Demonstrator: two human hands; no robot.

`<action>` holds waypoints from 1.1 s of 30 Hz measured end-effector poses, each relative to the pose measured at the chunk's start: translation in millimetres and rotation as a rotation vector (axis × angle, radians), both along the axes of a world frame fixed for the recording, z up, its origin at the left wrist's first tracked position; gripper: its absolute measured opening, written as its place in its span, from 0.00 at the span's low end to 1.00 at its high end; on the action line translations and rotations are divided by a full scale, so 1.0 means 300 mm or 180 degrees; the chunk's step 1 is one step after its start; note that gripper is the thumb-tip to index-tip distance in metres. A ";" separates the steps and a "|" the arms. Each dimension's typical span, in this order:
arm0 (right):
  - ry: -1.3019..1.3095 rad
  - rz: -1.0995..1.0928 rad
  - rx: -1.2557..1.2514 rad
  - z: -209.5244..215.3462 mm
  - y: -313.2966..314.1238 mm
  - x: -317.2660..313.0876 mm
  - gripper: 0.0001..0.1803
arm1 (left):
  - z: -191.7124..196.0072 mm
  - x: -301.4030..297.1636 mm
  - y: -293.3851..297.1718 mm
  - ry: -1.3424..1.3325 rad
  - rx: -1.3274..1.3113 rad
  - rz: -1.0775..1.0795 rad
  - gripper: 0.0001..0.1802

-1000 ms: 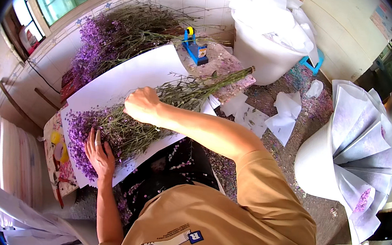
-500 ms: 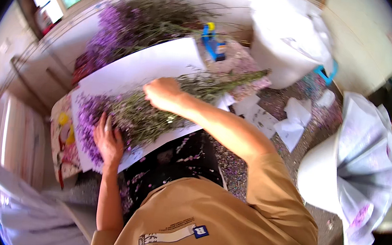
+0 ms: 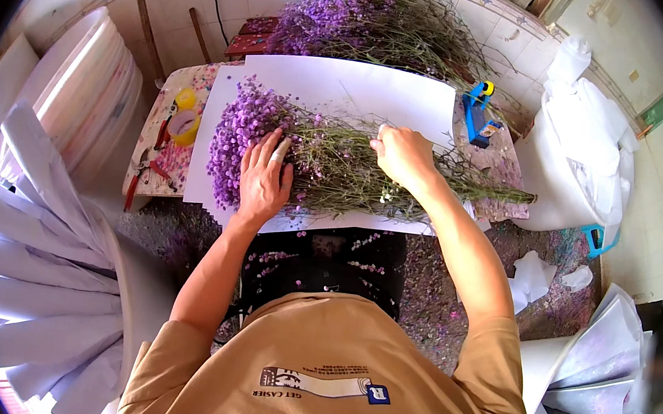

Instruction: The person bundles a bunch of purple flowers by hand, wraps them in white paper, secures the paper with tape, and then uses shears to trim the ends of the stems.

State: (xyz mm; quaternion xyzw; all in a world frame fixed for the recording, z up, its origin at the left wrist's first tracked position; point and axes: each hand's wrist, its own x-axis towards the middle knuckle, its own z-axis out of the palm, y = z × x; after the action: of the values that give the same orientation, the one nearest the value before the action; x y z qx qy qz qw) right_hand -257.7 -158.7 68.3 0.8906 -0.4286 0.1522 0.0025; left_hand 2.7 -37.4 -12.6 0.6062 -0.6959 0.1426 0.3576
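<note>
A bunch of small purple flowers [image 3: 245, 136] lies across a large white paper sheet [image 3: 362, 84] on the low table, blooms to the left and thin green-brown stems [image 3: 337, 159] to the right. My left hand [image 3: 265, 177], a ring on one finger, rests on the bunch where blooms meet stems, its fingers stretched out. Over the middle of the stems my right hand [image 3: 404, 158] is closed, thumb and forefinger pressed together. What it pinches, if anything, is too small to make out. The stem ends [image 3: 525, 198] taper together past the paper's right edge.
A blue tape dispenser [image 3: 477, 117] stands at the table's right. Pruning shears [image 3: 139, 173] and a yellow tape roll [image 3: 183, 126] lie left. More purple flowers [image 3: 329, 10] are heaped behind. White buckets [image 3: 563, 180] and paper-lined tubs [image 3: 53, 282] flank the table; paper scraps [image 3: 532, 279] litter the floor.
The whole view has swung round, so the table now sits level in front. Both hands stay on the bunch, the right a little farther from the left along the stems.
</note>
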 end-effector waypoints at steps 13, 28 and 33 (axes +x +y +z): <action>0.1180 -0.0621 0.0208 0.041 0.069 0.048 0.14 | -0.004 0.009 0.008 0.0105 0.0010 -0.0044 0.28; -0.6008 0.0448 0.0929 0.136 -0.012 -0.599 0.15 | 0.029 0.012 0.012 0.0342 0.0155 -0.0145 0.30; -0.4958 -0.0314 0.1038 0.070 0.147 -0.526 0.16 | 0.078 0.009 0.005 0.0311 0.0057 -0.0192 0.33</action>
State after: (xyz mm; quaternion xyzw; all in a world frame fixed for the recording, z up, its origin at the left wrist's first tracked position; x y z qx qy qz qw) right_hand -415.4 -114.7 89.2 0.4973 -0.3629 0.6659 -0.4213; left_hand 5.4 -35.9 10.7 0.5943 -0.6969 0.0958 0.3899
